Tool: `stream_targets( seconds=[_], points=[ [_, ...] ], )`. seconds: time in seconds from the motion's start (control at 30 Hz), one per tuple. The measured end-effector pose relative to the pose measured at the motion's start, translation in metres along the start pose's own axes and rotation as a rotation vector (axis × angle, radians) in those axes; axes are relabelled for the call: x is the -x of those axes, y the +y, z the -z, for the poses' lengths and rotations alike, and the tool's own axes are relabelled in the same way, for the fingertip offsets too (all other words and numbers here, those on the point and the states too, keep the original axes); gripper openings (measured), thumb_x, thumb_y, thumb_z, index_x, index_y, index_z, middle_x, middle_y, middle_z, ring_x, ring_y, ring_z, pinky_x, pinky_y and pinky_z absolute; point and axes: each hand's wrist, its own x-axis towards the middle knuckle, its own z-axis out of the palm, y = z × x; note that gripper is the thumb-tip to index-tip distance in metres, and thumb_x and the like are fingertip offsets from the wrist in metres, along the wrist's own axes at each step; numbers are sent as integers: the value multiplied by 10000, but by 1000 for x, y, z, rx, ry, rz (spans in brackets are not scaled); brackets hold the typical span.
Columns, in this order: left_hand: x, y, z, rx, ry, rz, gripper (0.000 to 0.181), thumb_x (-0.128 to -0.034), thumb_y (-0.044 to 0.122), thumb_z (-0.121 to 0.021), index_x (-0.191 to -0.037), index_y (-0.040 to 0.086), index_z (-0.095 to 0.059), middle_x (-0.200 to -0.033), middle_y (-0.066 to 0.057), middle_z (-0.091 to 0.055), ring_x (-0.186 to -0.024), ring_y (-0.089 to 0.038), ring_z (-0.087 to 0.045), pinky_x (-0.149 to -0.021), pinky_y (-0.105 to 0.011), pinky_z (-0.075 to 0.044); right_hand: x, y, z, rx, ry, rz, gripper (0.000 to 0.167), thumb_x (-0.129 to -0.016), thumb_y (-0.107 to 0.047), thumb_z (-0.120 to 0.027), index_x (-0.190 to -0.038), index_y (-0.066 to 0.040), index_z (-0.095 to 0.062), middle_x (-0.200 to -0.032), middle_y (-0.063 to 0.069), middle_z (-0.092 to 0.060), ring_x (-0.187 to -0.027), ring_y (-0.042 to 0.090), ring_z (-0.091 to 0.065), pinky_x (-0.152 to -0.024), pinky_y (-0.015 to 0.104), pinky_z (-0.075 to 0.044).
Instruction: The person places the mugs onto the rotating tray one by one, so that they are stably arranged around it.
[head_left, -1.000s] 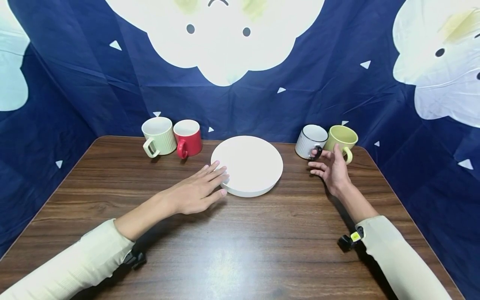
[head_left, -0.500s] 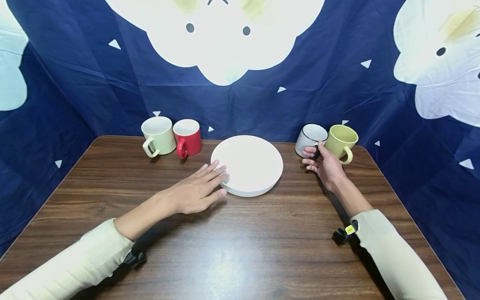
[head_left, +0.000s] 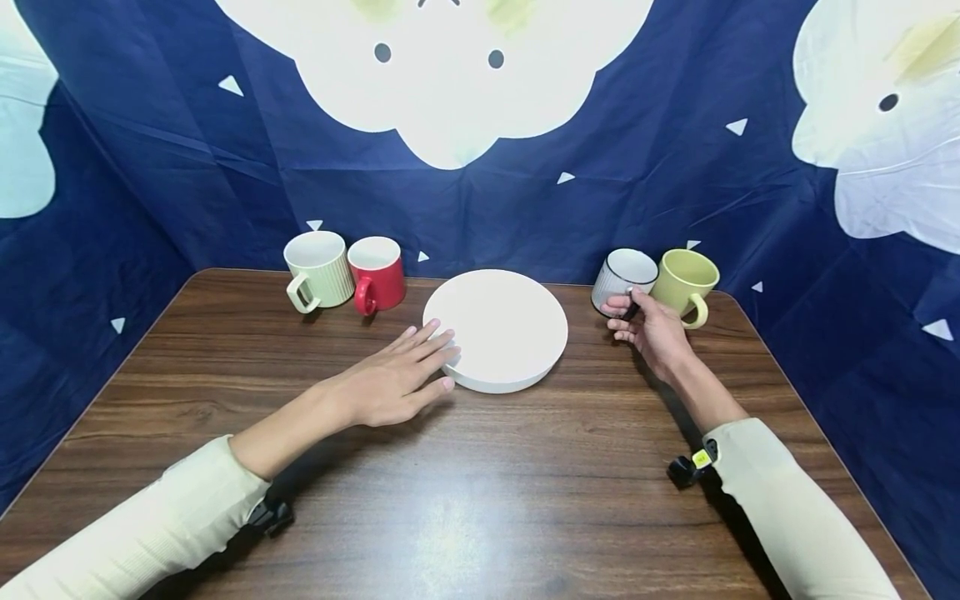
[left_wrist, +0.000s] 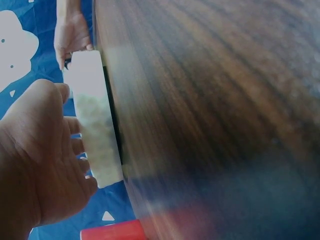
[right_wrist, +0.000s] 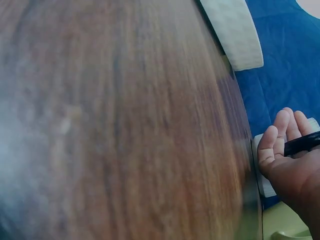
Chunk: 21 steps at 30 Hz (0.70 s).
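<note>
Fingers spread, the left hand (head_left: 393, 383) (left_wrist: 45, 155) touches the left edge of a round white disc-like stand (head_left: 498, 329) (left_wrist: 92, 115) on the table. At the back right, the right hand (head_left: 660, 337) (right_wrist: 295, 160) pinches the black handle (head_left: 632, 310) (right_wrist: 302, 143) of a white ribbed mug (head_left: 622, 271), with its fingers partly hiding the mug's front. The mug stands upright. A yellow-green mug (head_left: 678, 283) (right_wrist: 285, 222) is right beside it, its handle facing forward.
A pale green ribbed mug (head_left: 326, 275) and a red mug (head_left: 381, 283) (left_wrist: 112, 231) stand side by side at the back left of the wooden table (head_left: 465, 483). A dark blue cloth (head_left: 525, 225) with white cloud shapes hangs behind and along the sides.
The right hand has moved a little left, and its fingers have closed on the white mug's handle. The left hand and the mugs have stayed in place.
</note>
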Motion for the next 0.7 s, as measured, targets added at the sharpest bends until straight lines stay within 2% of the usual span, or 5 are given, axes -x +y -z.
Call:
stream_targets(
  seconds=[0.3,0.7],
  points=[
    [0,-1,-1,-1,4,-4,688,-1201,505,-459,-1751,95,-409,-1886,-135,-249,-1797,-351,-72,-1454,-615,-95,2,2,-5,19,10,18,502,-1251,-324,-385,-1040,-148,-805,-999,-32,-855,-782,78,-684,-690,198,-555],
    [0,-2,-2,0,6,-12,687,-1200,494,-467,-1757,98,-396,-1892,-136,-227,-1797,-356,-71,-1452,-618,-94,8,5,-16,31,-38,28,477,-1249,-338,-408,-1086,-137,-810,-1047,-40,-868,-774,56,-675,-694,184,-541]
  ],
)
